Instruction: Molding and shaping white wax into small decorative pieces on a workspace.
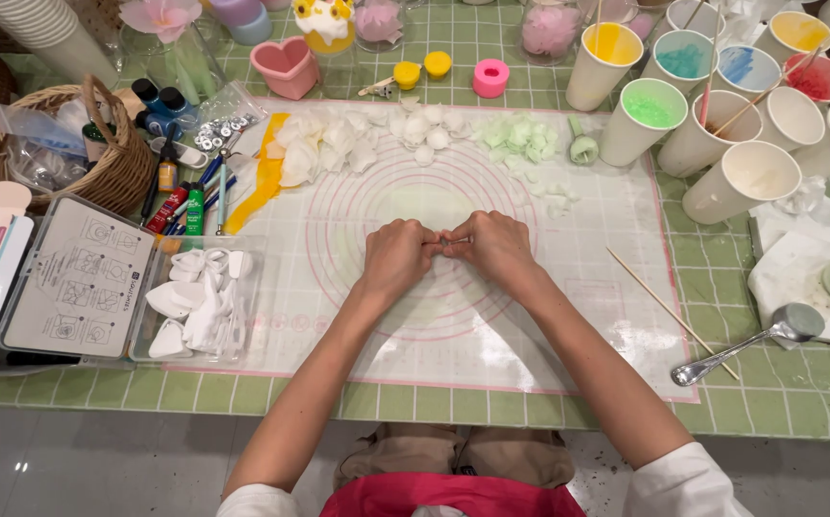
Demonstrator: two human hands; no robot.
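My left hand (396,257) and my right hand (497,247) meet fingertip to fingertip over the middle of a translucent mat with pink circles (453,316). Between the fingertips sits a small pale piece (445,243), pinched by both hands; its shape is too small to tell. At the far side of the mat lie white petal-shaped pieces (338,144), pale green pieces (520,137) and a yellow strip (260,177).
Paper cups with coloured contents (693,86) crowd the back right. A metal spoon (750,347) and wooden stick (669,311) lie right. A clear box of white cutters (195,302), pens, a wicker basket (61,144) and a pink heart mould (286,67) stand left.
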